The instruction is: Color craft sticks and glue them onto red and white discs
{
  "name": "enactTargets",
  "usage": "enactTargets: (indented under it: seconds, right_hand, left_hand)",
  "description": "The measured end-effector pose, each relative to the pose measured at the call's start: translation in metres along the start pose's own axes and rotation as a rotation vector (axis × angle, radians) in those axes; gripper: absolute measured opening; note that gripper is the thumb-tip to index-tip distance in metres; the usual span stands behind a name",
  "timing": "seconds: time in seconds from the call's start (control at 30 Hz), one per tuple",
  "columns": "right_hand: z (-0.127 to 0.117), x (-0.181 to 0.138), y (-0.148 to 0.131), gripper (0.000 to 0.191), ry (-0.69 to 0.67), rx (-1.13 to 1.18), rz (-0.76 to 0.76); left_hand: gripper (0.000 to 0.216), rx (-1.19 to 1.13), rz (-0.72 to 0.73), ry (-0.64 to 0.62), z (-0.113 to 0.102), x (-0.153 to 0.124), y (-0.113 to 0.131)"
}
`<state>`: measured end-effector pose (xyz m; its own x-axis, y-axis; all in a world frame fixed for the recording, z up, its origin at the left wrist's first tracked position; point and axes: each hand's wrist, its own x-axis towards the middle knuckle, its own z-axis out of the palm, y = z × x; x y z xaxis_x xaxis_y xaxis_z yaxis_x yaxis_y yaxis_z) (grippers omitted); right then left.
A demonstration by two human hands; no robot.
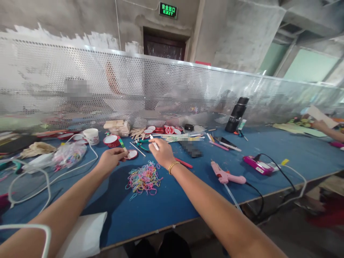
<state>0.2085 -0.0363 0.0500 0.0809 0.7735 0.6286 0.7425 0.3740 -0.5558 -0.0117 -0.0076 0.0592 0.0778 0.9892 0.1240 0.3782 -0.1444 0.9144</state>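
Note:
My left hand [111, 161] is closed in a pinch on the lower end of a flat craft stick [122, 142] with green and dark bands across it. Just behind those fingers lies a round red-rimmed lid [132, 154] with a pale inside. In my right hand [162, 152], which wears a gold bracelet, is a slim white pen [154, 142], held tip up and away from the stick. Between my forearms spreads a heap of coloured rubber bands [145, 178]. Green-handled pliers [142, 145] rest behind the hands, partly hidden by my right hand.
A pink glue gun [225, 175] and purple power strip [258, 165] with cables lie on the right. Behind stand a black bottle [236, 115], stacked wooden blocks [116, 128] and a white cup [91, 136]. A perforated metal screen [161, 89] borders the table. Another person's hand [324, 127] holds paper.

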Motion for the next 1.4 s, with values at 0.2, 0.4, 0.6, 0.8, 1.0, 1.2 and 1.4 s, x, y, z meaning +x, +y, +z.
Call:
enactTargets:
  seconds: [0.2, 0.4, 0.6, 0.8, 1.0, 1.2, 1.4]
  right_hand:
    - [-0.013, -0.012, 0.005, 0.026, -0.176, 0.020, 0.085]
    - [-0.002, -0.038, 0.008, 0.020, -0.238, -0.149, 0.172]
    - [-0.006, -0.041, 0.008, 0.011, -0.221, -0.307, 0.147]
    - [-0.010, -0.046, -0.005, 0.010, -0.298, -0.455, 0.086]
    - [-0.048, -0.014, 0.019, 0.023, -0.233, -0.586, 0.165]
    - [-0.092, 0.009, 0.087, 0.053, -0.251, -0.744, 0.645]
    - [-0.092, 0.005, 0.117, 0.057, -0.278, -0.703, 0.756]
  left_hand:
    - [0.042, -0.015, 0.014, 0.047, -0.008, 0.002, 0.002]
    - [0.044, 0.033, 0.040, -0.019, -0.003, 0.003, -0.002]
    - [0.046, 0.046, 0.066, -0.039, -0.002, 0.001, -0.001]
    - [0.050, 0.061, 0.031, -0.070, -0.001, 0.001, 0.000]
    - [0.052, 0.083, 0.045, -0.080, 0.000, 0.004, -0.001]
    - [0.051, 0.090, 0.050, -0.094, 0.000, 0.007, -0.005]
    - [0.051, 0.093, 0.048, -0.095, 0.001, 0.007, -0.006]
